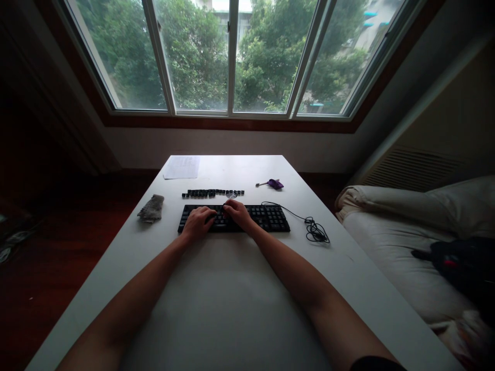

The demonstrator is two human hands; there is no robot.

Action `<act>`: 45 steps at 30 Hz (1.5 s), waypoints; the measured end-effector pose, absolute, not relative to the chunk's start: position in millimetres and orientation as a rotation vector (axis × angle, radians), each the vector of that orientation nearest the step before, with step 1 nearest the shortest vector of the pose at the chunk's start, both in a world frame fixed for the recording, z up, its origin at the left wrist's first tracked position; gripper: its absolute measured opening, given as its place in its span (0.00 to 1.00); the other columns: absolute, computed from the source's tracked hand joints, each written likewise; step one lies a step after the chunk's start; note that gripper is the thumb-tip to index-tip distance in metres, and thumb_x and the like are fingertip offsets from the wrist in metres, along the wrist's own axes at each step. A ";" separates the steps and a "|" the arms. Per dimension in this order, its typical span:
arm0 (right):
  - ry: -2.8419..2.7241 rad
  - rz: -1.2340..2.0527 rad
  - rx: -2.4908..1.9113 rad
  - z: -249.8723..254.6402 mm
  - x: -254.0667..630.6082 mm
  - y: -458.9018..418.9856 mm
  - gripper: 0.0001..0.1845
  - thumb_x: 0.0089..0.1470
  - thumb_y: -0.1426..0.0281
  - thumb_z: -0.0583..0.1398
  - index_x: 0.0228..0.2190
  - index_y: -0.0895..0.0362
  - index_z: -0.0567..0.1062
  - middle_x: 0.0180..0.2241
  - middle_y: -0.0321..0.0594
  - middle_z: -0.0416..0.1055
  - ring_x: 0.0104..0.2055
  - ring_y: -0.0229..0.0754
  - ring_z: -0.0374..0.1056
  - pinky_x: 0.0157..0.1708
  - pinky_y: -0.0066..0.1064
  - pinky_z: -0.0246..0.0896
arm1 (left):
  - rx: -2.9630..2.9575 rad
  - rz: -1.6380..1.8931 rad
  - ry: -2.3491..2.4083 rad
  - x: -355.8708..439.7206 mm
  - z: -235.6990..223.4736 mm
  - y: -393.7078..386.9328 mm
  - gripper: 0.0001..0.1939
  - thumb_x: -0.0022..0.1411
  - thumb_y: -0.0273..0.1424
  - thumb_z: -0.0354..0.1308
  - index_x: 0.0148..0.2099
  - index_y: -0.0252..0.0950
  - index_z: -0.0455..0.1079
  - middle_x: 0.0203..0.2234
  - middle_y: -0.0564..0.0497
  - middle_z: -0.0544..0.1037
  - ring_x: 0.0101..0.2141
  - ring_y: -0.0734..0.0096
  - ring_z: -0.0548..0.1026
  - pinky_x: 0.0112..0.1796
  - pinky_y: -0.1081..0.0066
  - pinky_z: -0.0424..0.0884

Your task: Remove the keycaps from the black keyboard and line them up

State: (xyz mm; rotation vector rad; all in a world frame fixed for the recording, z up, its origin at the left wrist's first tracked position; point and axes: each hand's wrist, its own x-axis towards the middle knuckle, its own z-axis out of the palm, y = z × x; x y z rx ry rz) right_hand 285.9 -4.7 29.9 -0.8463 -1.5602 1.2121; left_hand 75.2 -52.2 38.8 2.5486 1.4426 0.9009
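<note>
Over the middle and left part of a black keyboard (266, 219), the fingers of both hands are bent and close together. Those of the right hand (236, 213) are drawn narrow at the upper key rows; whether they pinch anything is too small to tell. Those of the left hand (198, 222) curl down on the keys, and their grip cannot be made out. The keyboard lies flat on the white tabletop (232, 278), its legends too small to read, and no brand can be made out.

Just beyond it runs an uneven line of small dark keycaps (201, 193), with a clear, shiny piece (231, 196) near its right end, just past the right hand. Left of the keyboard sits a crumpled grey cloth (151, 208); right of it, the black cable (317, 233) lies in a tangled coil. Farther off are a purple object with a thin shaft (276, 184) and, at the far left corner, a paper sheet (181, 167) with faint, unreadable print. Beyond the tabletop is a wide window (201, 56); off to the right, pale bedding (379, 226) bears a dark bundle (460, 263).
</note>
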 end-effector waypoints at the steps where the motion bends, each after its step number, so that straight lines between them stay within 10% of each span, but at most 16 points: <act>1: -1.568 1.206 -0.844 30.6 285.9 -5.1 0.13 0.54 0.58 0.61 0.30 0.55 0.71 0.22 0.33 0.71 0.24 0.38 0.68 0.28 0.29 0.63 | 2.548 0.903 1.442 75.3 38.9 -52.2 0.13 0.66 0.31 0.56 0.51 0.42 0.74 0.43 0.47 0.77 0.45 0.58 0.73 0.48 0.58 0.67; 45: -1.681 1.102 -0.851 23.9 286.2 -1.7 0.13 0.56 0.58 0.60 0.29 0.55 0.72 0.23 0.33 0.71 0.26 0.38 0.67 0.30 0.29 0.62 | 2.584 0.865 1.440 74.9 38.8 -51.4 0.12 0.66 0.33 0.56 0.51 0.42 0.74 0.44 0.47 0.76 0.45 0.58 0.73 0.47 0.58 0.66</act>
